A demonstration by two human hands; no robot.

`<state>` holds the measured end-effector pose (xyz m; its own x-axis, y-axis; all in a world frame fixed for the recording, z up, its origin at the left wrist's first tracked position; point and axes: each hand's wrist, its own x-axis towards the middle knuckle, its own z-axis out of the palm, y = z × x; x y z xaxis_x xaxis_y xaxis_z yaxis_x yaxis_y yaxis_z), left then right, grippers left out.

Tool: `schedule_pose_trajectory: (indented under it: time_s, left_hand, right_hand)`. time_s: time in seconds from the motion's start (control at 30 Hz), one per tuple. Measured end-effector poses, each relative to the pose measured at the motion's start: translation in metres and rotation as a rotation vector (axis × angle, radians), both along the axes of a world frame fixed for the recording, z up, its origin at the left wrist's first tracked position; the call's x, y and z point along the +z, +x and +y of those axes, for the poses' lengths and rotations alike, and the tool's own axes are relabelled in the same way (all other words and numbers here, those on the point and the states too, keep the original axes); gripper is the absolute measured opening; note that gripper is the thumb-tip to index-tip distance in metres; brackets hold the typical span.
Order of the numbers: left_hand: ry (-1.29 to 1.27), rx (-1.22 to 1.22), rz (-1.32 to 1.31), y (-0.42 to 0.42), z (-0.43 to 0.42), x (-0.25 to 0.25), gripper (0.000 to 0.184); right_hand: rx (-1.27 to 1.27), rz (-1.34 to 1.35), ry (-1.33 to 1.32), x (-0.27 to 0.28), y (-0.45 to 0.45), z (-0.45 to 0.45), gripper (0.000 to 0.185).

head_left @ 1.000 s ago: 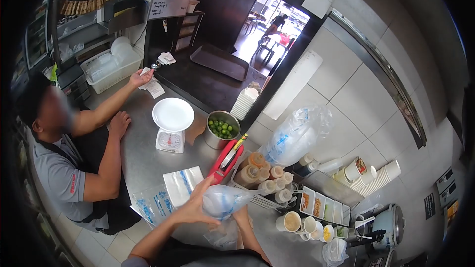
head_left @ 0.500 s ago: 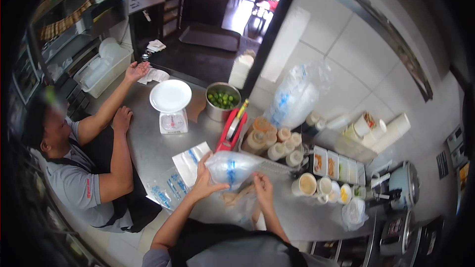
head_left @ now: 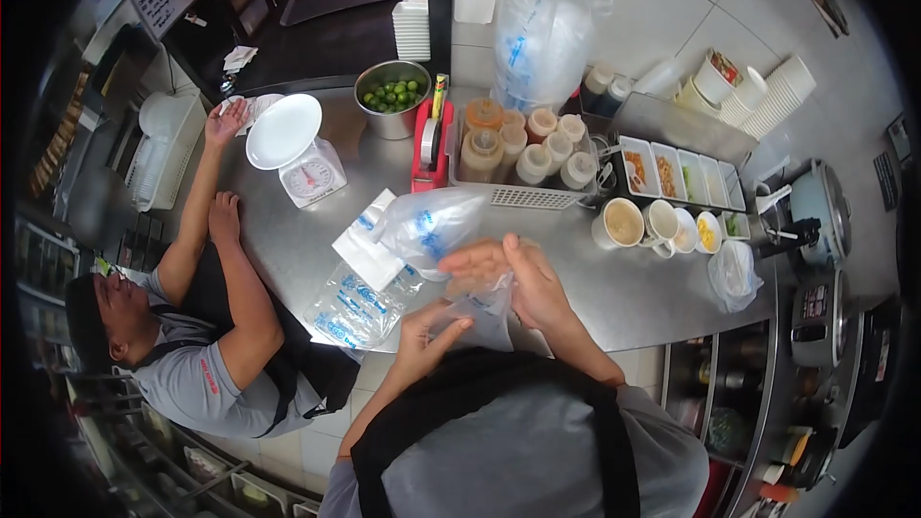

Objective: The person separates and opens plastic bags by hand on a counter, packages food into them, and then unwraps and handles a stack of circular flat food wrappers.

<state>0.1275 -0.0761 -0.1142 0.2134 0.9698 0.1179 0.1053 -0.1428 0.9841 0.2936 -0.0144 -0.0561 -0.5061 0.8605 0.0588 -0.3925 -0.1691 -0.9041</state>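
My left hand (head_left: pixel 430 338) pinches a small clear plastic bag (head_left: pixel 487 315) close to my body, over the counter's front edge. My right hand (head_left: pixel 532 290) is held up with its fingers stretched out, beside and against that clear plastic. Just beyond my hands, a puffed-out clear bag with blue print (head_left: pixel 432 227) sits on the counter; its contents do not show clearly. To its left lie a white paper pack (head_left: pixel 369 245) and flat clear bags with blue print (head_left: pixel 353 309).
A co-worker (head_left: pixel 206 345) leans on the counter at left. Near the back are a scale (head_left: pixel 312 176) with a white plate (head_left: pixel 284 132), a pot of green limes (head_left: pixel 391 125), a red tape dispenser (head_left: pixel 429 158), a basket of sauce bottles (head_left: pixel 518 194) and topping trays (head_left: pixel 672 168).
My left hand has let go of the puffed-out printed bag, which rests on the counter. Both hands have come nearer my body, the left with clear plastic. My right hand's fingers have opened. The view has shifted.
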Motion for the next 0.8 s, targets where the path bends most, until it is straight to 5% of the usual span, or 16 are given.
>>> schedule_pose_trajectory:
  time_s: [0.17,0.27,0.33,0.57,0.67,0.8]
  left_hand:
    - [-0.085,0.077,-0.082,-0.015,-0.004,-0.007,0.01]
    - [0.041,0.309,-0.02,-0.01,-0.003,0.004,0.012]
    - [0.191,0.4,-0.029,-0.01,0.0,0.004,0.011]
    - [0.49,0.352,0.112,-0.019,0.01,0.018,0.009]
    - [0.585,0.444,0.296,-0.008,0.015,0.023,0.009]
    - [0.521,0.574,0.257,-0.008,0.013,0.018,0.006]
  right_hand:
    - [-0.169,-0.426,0.471,-0.023,0.016,0.011,0.028]
    - [-0.145,-0.36,0.247,-0.027,0.007,-0.004,0.014]
    - [-0.115,-0.388,0.343,-0.028,0.011,-0.003,0.009]
    - [-0.026,-0.605,0.651,-0.026,0.013,0.002,0.008]
    - [-0.047,-0.418,0.704,-0.03,0.005,0.002,0.01]
    - [0.067,-0.443,0.405,-0.021,0.014,0.0,0.012]
